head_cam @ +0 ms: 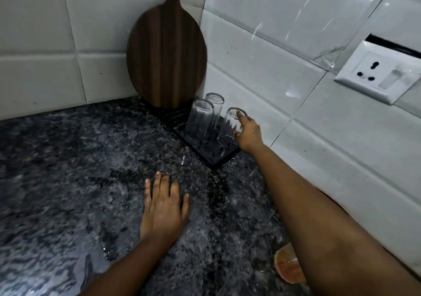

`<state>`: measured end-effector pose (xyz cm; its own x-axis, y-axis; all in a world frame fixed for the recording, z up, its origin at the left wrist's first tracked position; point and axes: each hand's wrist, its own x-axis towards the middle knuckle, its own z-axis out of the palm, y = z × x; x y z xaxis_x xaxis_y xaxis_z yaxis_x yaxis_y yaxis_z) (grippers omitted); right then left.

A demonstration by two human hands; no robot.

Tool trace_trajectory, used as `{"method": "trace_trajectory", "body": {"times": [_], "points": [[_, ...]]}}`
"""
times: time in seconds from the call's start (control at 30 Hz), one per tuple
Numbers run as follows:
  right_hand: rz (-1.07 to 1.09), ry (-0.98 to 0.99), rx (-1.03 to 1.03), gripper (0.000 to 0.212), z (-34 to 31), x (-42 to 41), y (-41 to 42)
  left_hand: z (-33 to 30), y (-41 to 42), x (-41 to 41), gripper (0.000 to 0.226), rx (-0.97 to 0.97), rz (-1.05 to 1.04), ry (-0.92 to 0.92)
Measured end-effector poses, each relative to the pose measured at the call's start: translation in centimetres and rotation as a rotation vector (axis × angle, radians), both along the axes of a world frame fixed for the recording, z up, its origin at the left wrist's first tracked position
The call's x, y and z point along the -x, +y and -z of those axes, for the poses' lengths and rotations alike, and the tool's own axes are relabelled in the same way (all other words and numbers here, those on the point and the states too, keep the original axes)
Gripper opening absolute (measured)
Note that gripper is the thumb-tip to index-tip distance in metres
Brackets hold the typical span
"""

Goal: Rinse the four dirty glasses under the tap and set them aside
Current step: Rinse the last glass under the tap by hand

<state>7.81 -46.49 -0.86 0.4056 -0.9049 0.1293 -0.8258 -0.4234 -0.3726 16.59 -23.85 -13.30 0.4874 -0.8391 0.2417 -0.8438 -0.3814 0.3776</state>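
Right hand [248, 133] gripping upturned glass [230, 128], base tilted right, left hand [164, 206] flat

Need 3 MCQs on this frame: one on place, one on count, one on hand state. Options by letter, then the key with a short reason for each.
1. Where do the glasses stand?
A. on a black tray in the corner
B. in a sink
C. on a shelf

2. How many glasses show on the tray?
A. one
B. three
C. five

3. What is the left hand doing?
A. gripping a sponge
B. holding a glass
C. lying flat on the counter

Key: 1 A, the tray sits by the tiled wall near the wooden board. 2 B, three upside-down glasses are visible. 3 C, its fingers are straight on the dark counter, while the right hand holds the nearest glass.
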Motion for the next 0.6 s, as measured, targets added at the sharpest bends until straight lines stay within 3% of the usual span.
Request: {"method": "trace_trajectory", "body": {"times": [0.17, 0.3, 0.47, 0.53, 0.6], "points": [[0.02, 0.022, -0.038, 0.072, -0.5, 1.2, 2.3, -0.4, 0.1, 0.0, 0.057, 0.023, 0.021, 0.018], [0.002, -0.091, -0.06, 0.048, -2.0, 3.9, 6.5, -1.2, 0.4, 0.2, 0.049, 0.013, 0.029, 0.073], [-0.034, -0.037, 0.002, 0.026, -4.0, 9.9, 14.7, -1.6, 0.7, 0.1, 0.053, 0.005, 0.068, 0.058], [-0.001, 0.013, 0.11, 0.036, -5.1, 13.4, 18.5, -1.6, 0.9, -0.1, 0.062, 0.051, 0.134, 0.068], [0.125, 0.067, 0.129, 0.065, -5.0, 17.0, 21.3, -1.8, 1.4, 0.4, 0.058, 0.145, 0.222, 0.078]]}}
